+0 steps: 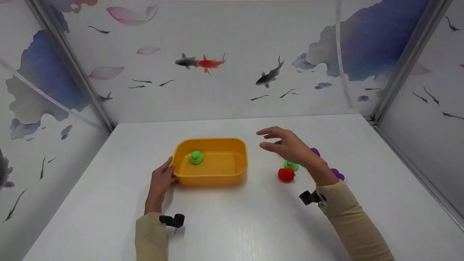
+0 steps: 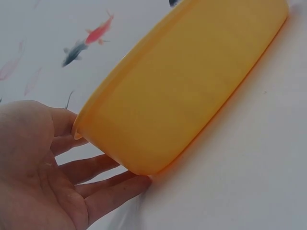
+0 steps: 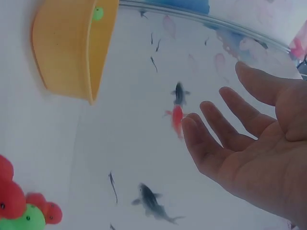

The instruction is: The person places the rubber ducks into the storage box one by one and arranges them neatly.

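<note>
Left hand (image 1: 159,183) low at 7 o'clock, palm turned inward, fingers (image 2: 103,191) straight and relaxed, thumb up. Left forearm in beige sleeve, small black cam strapped at wrist. Right hand (image 1: 288,145) raised at 2 o'clock, palm down, fingers (image 3: 216,129) spread and extended toward 10 o'clock, gripping nothing. Right forearm angled in from 5 o'clock, beige sleeve, wrist cam on underside.

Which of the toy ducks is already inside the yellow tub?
The green duck sitting alone in the yellow tub, toward its left end. The other green duck, the red duck and the purple ones lie on the table under the right hand.
</note>
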Demonstrator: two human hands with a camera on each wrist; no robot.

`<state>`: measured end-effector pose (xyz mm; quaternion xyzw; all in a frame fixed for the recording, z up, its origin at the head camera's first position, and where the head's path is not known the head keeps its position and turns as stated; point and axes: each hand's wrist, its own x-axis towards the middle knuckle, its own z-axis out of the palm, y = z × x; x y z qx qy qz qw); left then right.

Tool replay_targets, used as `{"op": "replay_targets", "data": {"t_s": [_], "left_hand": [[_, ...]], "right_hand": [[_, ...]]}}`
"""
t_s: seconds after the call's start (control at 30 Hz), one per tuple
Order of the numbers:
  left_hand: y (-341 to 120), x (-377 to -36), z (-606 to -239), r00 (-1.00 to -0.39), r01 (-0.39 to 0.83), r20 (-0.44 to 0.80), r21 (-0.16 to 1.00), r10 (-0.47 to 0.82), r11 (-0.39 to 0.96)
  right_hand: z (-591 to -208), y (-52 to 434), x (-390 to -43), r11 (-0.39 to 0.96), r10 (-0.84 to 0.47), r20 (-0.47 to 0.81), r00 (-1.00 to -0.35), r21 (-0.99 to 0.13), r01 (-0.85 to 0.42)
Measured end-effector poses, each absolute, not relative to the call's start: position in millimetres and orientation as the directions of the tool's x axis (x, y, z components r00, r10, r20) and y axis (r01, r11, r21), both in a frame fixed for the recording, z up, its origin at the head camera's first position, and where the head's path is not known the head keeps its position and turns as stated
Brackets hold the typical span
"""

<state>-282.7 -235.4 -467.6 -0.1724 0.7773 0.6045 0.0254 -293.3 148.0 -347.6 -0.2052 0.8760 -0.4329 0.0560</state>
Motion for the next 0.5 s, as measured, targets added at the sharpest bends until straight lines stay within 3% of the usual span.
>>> {"op": "replay_targets", "data": {"t_s": [0.5], "left_hand": [[-237.9,-283.6,-467.4,-0.94,-0.303,-0.253,0.928,-0.23,0.215]], "right_hand": [[-374.9,246.1,-293.4,0.523,-0.34,0.105,-0.935,-0.805,-0.28]]}}
